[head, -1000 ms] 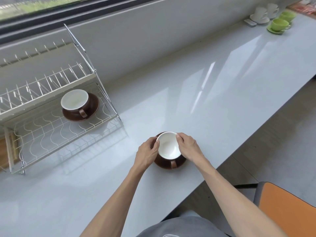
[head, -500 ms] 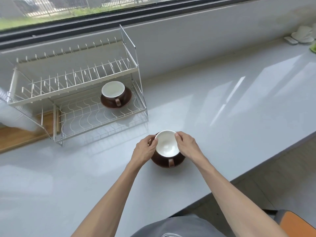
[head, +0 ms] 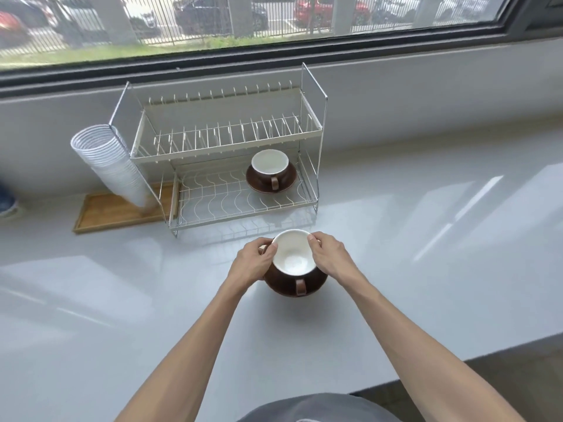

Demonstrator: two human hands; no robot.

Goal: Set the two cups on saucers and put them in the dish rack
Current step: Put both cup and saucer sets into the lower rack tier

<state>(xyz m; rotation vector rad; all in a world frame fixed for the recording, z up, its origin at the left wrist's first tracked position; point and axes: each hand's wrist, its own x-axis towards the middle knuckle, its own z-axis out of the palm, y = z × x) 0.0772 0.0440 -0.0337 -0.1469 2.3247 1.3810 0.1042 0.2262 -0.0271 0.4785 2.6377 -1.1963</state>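
A brown cup with a white inside sits on a brown saucer, its handle toward me, just in front of the dish rack. My left hand grips the set on its left side and my right hand grips it on the right, thumbs at the cup's rim. I cannot tell whether the saucer touches the counter. The wire dish rack stands by the window wall. On the right of its lower shelf rests a second brown cup on its saucer.
A leaning stack of white disposable cups stands on a wooden tray left of the rack. The rack's upper shelf holds nothing. The white counter stretches right; its front edge drops to the floor at lower right.
My view has turned left and up, bringing the rack to the centre and the window into view. Both hands have stayed on the cup and saucer, which now sit nearer the rack.
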